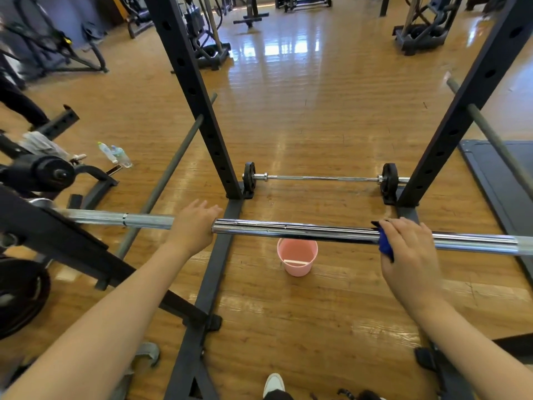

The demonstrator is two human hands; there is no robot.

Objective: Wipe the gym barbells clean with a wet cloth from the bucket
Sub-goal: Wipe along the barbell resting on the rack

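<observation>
While steadying the racked bar (288,230) with the left hand (194,226) wrapped over it, keep the right hand (409,246) clamping the blue cloth (385,243) around it above the pink bucket (297,256), sliding with firm, even pressure.

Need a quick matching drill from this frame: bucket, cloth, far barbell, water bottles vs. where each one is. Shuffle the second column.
1. bucket
2. cloth
3. far barbell
4. water bottles

A. lying on the floor at left
B. under the right hand on the near bar
C. on the floor below the near bar
D. on the floor between the rack uprights

Pairs: 1-C, 2-B, 3-D, 4-A
</observation>
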